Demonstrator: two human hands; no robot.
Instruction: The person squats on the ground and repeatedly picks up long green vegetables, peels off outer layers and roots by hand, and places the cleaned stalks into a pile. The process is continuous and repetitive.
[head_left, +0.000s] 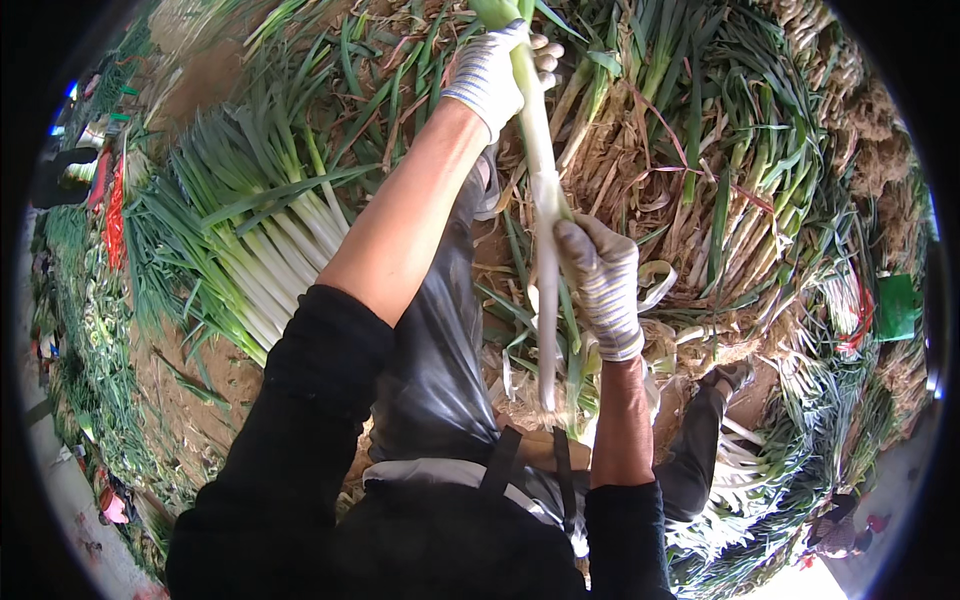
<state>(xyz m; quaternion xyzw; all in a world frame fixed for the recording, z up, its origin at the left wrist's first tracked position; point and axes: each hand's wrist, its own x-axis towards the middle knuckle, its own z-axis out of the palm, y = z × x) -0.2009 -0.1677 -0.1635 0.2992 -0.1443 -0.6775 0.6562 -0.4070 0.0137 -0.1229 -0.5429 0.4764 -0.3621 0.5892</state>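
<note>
A long green onion (541, 172) with a white stalk runs down the middle of the view, its roots at the lower end. My left hand (491, 75), in a striped knit glove, is closed round its green upper part. Lower down, my right hand (600, 277), in a matching soiled glove, has its thumb and fingers at the right side of the stalk; a strip of leaf hangs by it. On the left, cleaned green onions (277, 262) lie side by side with white stalks. To the right are uncleaned green onions (720, 210) with dry, brown outer leaves.
Loose leaves and peelings (517, 307) litter the soil around my legs. Pink twine (682, 169) crosses the uncleaned onions. More green onions (750, 495) are piled at the lower right. Red ties (114, 217) stand out at the far left, and a green object (898, 307) at the far right.
</note>
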